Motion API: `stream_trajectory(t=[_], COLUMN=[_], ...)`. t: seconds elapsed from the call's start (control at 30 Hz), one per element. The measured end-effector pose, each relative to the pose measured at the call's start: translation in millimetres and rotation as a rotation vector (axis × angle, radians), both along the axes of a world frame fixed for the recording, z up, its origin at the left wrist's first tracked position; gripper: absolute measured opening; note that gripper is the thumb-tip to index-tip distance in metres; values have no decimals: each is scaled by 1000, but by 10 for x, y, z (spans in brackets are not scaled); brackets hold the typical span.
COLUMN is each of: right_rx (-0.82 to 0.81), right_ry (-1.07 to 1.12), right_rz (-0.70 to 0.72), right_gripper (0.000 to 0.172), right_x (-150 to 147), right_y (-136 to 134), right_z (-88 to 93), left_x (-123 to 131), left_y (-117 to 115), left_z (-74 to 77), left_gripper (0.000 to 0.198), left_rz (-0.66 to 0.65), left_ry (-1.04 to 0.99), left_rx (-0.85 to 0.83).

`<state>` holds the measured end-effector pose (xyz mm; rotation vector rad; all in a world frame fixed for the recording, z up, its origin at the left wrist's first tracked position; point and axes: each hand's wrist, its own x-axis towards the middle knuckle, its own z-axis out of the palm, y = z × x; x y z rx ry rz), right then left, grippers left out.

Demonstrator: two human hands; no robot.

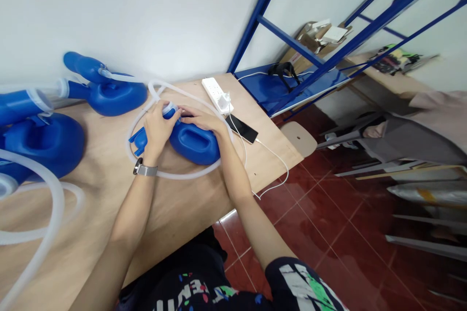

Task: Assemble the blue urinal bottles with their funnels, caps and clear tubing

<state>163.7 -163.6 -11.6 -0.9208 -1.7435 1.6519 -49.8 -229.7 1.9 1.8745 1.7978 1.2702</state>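
A blue plastic urinal bottle with a handle recess lies on the wooden table in front of me. My left hand is closed around its neck, close to a whitish translucent collar. From the other side, my right hand holds the neck, fingertips meeting those of the left; part of the neck is hidden under the fingers. A translucent hose loops around the bottle and both hands. Just left of my left hand is a small blue plastic piece, partly covered by that hand.
More blue urinal bottles with hoses stand at the left. A white power strip and a phone on a cable lie right of my hands. Beyond the table's right edge are a stool and a blue metal frame.
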Motion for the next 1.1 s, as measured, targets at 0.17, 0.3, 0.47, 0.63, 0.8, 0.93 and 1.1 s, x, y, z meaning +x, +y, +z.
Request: stream_trajectory(t=[0.17, 0.3, 0.47, 0.63, 0.8, 0.93, 1.1], right_rx=[89, 175, 198, 220, 200, 160, 129], right_ry=[-32, -97, -132, -139, -158, -181, -242], right_rz=[36, 34, 17, 42, 27, -12, -68], right_gripper=[62, 56, 65, 67, 73, 76, 77], right_x=[-11, 0, -4, 10, 19, 18, 33], right_y=[-31, -49, -45, -47, -80, -101, -88], right_z=[83, 139, 143, 171, 190, 173, 170], left_x=[40, 41, -17, -107, -115, -266, -876], left_y=[-15, -25, -32, -22, 5, 13, 18], left_z=[-16, 11, 70, 118, 107, 137, 126], left_gripper=[37, 34, 43, 43, 41, 59, 121], left_rz=[31, 41, 5, -62, -101, -228, -304], left_ry=[16, 54, 85, 91, 61, 50, 186], left_rx=[25, 10, -32, -43, -51, -99, -214])
